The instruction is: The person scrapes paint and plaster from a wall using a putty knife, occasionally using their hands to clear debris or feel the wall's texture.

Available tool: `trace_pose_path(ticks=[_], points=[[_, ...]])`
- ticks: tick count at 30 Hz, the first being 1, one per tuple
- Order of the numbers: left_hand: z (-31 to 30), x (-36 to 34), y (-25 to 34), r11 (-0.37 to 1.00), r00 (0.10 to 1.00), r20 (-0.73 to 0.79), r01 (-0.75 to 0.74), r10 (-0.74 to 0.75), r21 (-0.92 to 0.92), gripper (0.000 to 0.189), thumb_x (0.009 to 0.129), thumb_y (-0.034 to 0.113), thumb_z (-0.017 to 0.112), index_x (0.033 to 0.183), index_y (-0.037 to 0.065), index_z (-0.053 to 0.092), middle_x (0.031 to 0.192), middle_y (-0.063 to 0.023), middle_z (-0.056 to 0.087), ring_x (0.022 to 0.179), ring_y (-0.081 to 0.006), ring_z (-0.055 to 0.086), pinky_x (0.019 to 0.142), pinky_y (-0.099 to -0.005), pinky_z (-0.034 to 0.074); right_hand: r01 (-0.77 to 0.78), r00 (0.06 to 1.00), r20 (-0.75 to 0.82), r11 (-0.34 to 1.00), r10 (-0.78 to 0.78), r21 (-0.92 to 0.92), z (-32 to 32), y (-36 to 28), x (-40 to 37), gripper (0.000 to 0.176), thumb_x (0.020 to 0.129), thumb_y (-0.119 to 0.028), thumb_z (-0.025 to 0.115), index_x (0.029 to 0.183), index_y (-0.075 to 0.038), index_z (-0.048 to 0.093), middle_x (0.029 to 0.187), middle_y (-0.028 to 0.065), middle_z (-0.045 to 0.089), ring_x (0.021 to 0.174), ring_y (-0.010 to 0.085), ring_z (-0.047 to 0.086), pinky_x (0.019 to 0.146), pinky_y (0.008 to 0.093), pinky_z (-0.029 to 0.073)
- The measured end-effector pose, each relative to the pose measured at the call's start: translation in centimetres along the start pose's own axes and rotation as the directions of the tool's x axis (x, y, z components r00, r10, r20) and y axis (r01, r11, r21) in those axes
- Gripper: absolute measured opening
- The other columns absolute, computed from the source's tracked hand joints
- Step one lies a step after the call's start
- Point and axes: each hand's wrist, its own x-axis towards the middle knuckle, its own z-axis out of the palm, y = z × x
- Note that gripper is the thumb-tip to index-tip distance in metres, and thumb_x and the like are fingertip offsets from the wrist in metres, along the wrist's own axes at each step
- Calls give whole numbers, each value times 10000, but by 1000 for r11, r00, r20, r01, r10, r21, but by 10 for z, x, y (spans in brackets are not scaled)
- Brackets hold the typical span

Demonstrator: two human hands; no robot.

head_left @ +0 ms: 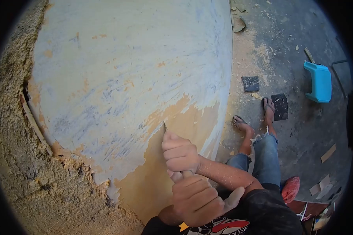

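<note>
My right hand (180,152) is closed around a slim tool whose thin, pointed metal tip (165,125) shows beyond the fist. Just below it, my left hand (198,201) is also closed, in line with the right one. A short pale piece of the handle shows between the two fists; the rest is hidden by my fingers. The tip is at or very near a large, smooth, pale surface (145,47) with bluish streaks, by the ragged edge of a bare tan patch (157,184). Whether it touches cannot be told.
Rough yellowish-brown, foam-like material (11,149) borders the surface, with a thin strip (35,123) along its edge. On the grey floor (294,35) are scattered crumbs, dark mats (279,107), a blue stool (319,82) and a red bag (291,190). My sandalled feet (243,124) stand beside the surface.
</note>
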Motion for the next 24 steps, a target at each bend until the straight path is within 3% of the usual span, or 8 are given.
trace_pose_path(ticks=[6,9,11,12,14,17,21,24], points=[[9,-13,-1,996,996,-43,-79,77,-50,499,666,55,838,504,110,369,505,20,381,431,-130,400,437,-252,278,2,995,98,1000,0,-29,-14,0,-10,293,704,-33,569,551,-86,325,587,35,268,525,222,329,547,369,304],[-23,-16,4,996,995,31,91,-90,-23,440,676,66,779,512,96,372,535,-9,449,435,-172,426,483,-310,343,0,987,159,999,6,-36,-7,-6,1,303,644,-110,651,571,-88,357,604,36,293,563,232,367,575,385,344],[-37,-15,2,965,831,521,66,-195,255,397,681,66,756,506,99,401,525,-6,454,428,-188,420,493,-310,373,5,986,166,1000,-7,12,-7,-2,-2,306,621,-151,658,574,-87,362,605,36,297,572,235,374,582,389,350],[-27,-18,-2,964,827,526,69,-199,256,397,681,66,756,506,99,401,525,-6,454,428,-188,420,493,-310,373,29,986,164,998,-18,-64,-12,10,-8,302,618,-170,652,578,-86,364,606,36,298,575,236,376,586,389,352],[3,-25,-14,998,999,-24,46,-45,53,399,676,77,756,504,98,397,517,-8,463,424,-193,422,476,-308,364,58,984,178,989,-33,-133,-16,16,-9,299,615,-189,645,581,-86,367,608,36,300,579,236,377,590,389,354],[-26,-23,-4,960,903,357,166,-239,225,430,652,65,778,513,98,373,513,-6,440,434,-186,440,461,-286,346,38,983,182,988,-10,-148,-16,12,-6,284,633,-173,638,588,-87,371,607,35,296,576,235,385,587,390,352],[16,-22,-26,997,991,-120,-55,60,50,518,678,160,842,492,135,359,511,23,393,418,-138,382,427,-283,270,36,980,197,992,-13,-117,-18,16,-7,277,627,-193,640,593,-97,383,607,29,309,581,236,414,609,398,385],[-4,-26,-23,998,999,-16,27,-28,-65,510,640,151,865,500,131,375,508,21,382,415,-149,381,425,-289,273,37,982,187,989,-10,-143,-13,5,-8,263,619,-207,642,597,-105,402,610,29,328,587,236,429,627,400,405]])
